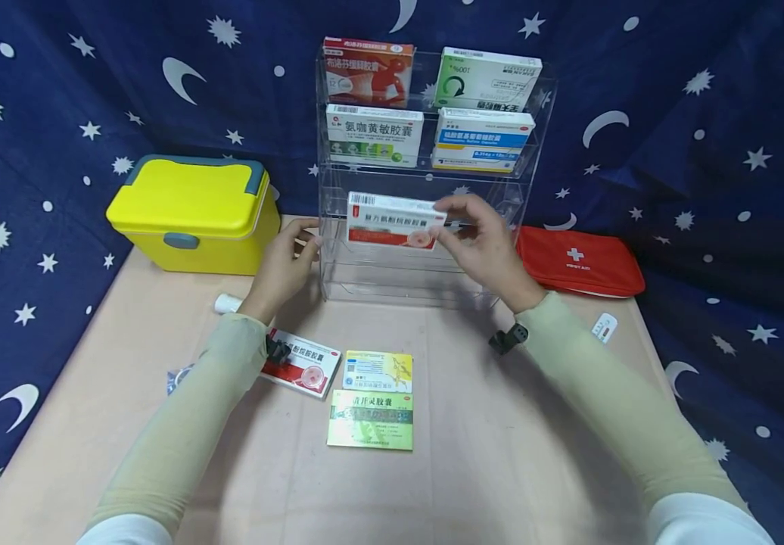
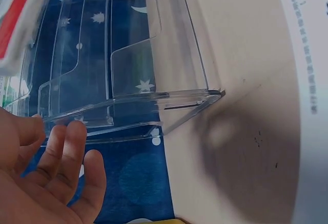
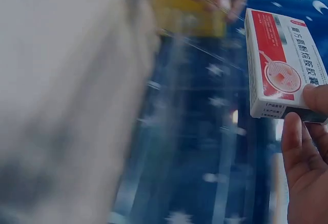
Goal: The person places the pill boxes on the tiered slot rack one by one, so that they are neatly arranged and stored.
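Red-and-white medicine box (image 1: 395,220) is in my right hand (image 1: 483,246), pinched by its right end between thumb and fingers and held level in front of the third tier of the clear acrylic rack (image 1: 426,280). I can't tell whether it touches the shelf lip or hangs just in front of it. The right wrist view shows the same box (image 3: 284,65) with my fingertips (image 3: 300,147) on its end. My left hand (image 1: 286,265) has relaxed, open fingers resting against the rack's left side wall, steadying it; in the left wrist view the fingers (image 2: 66,152) lie just beside the clear base, gripping nothing.

Progress, judging by the layout: the two upper tiers already hold four boxes, an orange-red box (image 1: 367,72), a green-white box (image 1: 487,79), a white box with green print (image 1: 374,135) and a blue-white box (image 1: 483,138). The lower tiers look empty apart from the box in hand, so roughly halfway. Left on the table (image 1: 501,454) near me: a second red-and-white box (image 1: 303,371) partly under my left sleeve, a yellow box (image 1: 378,371) and a green box (image 1: 371,420). Yellow storage case (image 1: 191,212) sits left of the rack, red first-aid pouch (image 1: 579,261) right.
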The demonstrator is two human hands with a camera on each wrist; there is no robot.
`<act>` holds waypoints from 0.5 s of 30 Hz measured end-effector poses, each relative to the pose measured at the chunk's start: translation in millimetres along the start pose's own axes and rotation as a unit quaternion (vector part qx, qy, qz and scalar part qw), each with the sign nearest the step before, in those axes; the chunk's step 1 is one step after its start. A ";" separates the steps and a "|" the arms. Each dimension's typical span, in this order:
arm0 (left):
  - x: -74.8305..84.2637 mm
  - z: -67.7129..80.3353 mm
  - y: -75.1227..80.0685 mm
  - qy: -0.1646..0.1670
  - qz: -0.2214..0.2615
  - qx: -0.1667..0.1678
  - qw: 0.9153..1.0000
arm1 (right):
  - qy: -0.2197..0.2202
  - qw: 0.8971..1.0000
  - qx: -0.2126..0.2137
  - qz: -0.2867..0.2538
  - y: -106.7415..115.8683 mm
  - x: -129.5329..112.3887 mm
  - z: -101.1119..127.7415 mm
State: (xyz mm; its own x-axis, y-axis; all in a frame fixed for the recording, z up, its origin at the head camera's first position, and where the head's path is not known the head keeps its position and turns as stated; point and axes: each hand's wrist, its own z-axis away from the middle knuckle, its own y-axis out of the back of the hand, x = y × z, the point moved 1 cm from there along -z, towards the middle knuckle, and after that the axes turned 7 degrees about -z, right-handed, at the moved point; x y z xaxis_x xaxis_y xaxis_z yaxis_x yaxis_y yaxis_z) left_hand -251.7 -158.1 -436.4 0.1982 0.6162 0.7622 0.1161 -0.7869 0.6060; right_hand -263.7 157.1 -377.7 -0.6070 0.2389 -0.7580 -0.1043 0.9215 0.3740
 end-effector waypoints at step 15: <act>2.7 -0.3 0.9 0.011 0.000 -0.010 1.000 | 0.032 0.993 -0.043 0.103 -3.5 -9.7 -79.7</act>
State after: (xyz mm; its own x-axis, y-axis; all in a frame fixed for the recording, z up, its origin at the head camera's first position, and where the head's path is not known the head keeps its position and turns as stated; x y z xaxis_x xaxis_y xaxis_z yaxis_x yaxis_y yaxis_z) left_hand -251.4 -157.2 -433.8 0.1771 0.6171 0.7667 0.0961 -0.7861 0.6106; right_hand -320.2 127.1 -329.1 -0.6712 0.3967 -0.6262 -0.0377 0.8254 0.5632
